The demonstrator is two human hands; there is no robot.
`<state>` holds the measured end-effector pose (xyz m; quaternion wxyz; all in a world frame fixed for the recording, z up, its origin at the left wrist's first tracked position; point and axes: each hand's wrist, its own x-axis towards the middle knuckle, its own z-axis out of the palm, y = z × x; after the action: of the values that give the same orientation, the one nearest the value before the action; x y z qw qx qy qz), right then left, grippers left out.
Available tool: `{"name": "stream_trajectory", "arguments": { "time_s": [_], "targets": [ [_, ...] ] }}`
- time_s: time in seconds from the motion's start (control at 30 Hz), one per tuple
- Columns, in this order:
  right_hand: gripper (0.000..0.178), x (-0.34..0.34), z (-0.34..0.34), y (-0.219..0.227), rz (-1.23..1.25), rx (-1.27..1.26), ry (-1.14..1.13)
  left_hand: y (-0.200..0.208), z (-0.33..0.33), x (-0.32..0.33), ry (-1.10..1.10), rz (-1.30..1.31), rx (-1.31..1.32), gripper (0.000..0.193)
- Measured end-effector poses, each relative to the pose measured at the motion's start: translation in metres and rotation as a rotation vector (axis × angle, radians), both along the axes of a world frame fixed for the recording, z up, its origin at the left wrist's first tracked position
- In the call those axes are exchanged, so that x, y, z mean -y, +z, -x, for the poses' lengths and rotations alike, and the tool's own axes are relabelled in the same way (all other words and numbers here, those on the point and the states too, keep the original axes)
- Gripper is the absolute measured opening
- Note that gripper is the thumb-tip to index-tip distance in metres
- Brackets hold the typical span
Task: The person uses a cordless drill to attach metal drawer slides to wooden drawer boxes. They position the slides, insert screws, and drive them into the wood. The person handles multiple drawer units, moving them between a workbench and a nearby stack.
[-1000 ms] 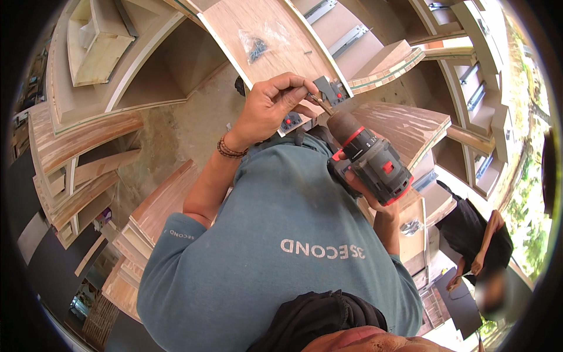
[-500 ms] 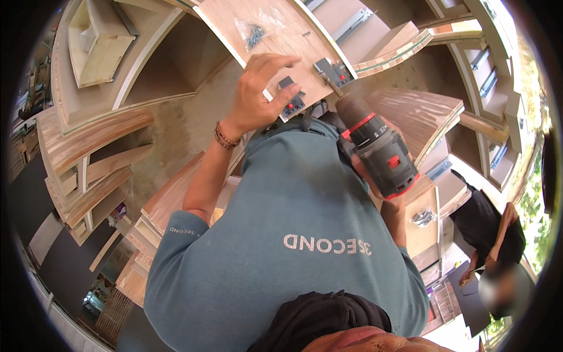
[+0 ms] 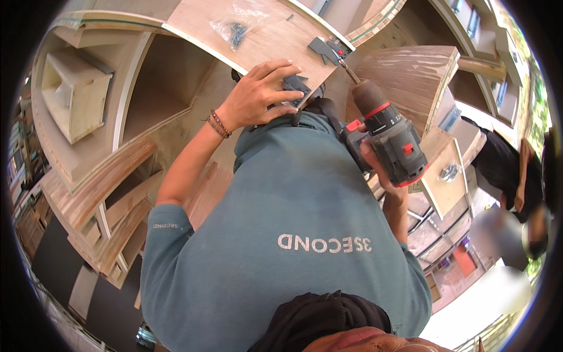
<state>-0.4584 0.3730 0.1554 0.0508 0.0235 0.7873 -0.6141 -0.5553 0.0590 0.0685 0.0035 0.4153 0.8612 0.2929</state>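
Note:
My right hand point(image 3: 378, 161) is closed round the handle of a black and red cordless drill point(image 3: 390, 132). The drill's long bit points up and left, its tip at the dark grey bracket point(image 3: 327, 50) with a red button on the near right corner of a pale wooden panel point(image 3: 264, 44). At the panel's near left corner, bent fingers of my left hand point(image 3: 258, 94) are round a second dark grey bracket point(image 3: 297, 87), partly covering it. A clear plastic bag point(image 3: 237, 35) of screws lies on the panel. One loose screw point(image 3: 290, 17) lies apart from it.
Wooden cabinets and drawer boxes point(image 3: 73, 97) stand on the left. To the right is a streaky wooden panel point(image 3: 404, 79), with another small bag point(image 3: 450, 172) on a pale board beyond. A person in dark clothes point(image 3: 504, 158) is at the far right.
My left hand has lowered onto the left bracket, its fingers now against it. The drill is still at the right bracket, tilted a little differently. The view has shifted.

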Motion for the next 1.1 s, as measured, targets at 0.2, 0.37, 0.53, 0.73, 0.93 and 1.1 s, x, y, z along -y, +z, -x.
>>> {"name": "stream_trajectory", "arguments": {
  "time_s": [0.2,0.37,0.53,0.73,0.93,1.1],
  "targets": [
    [0.044,0.066,-0.056,0.009,0.033,0.15,-0.172,-0.015,0.007,0.021,-0.149,-0.03,-0.064,0.04],
    [0.035,0.112,-0.09,0.007,0.126,0.161,-0.405,-0.024,0.013,0.022,-0.223,-0.024,-0.136,0.042],
    [0.034,0.138,-0.111,0.008,0.134,0.122,-0.523,-0.025,0.021,0.022,-0.294,-0.009,-0.178,0.043],
    [0.036,0.146,-0.125,-0.001,0.16,0.153,-0.612,-0.029,0.024,0.022,-0.325,-0.079,-0.2,0.042],
    [0.035,0.137,-0.125,-0.01,0.145,0.141,-0.602,-0.029,0.026,0.021,-0.343,-0.108,-0.147,0.037],
    [0.037,0.129,-0.119,-0.016,0.08,0.152,-0.569,-0.027,0.027,0.018,-0.327,-0.102,-0.135,0.028]
  ]
}}
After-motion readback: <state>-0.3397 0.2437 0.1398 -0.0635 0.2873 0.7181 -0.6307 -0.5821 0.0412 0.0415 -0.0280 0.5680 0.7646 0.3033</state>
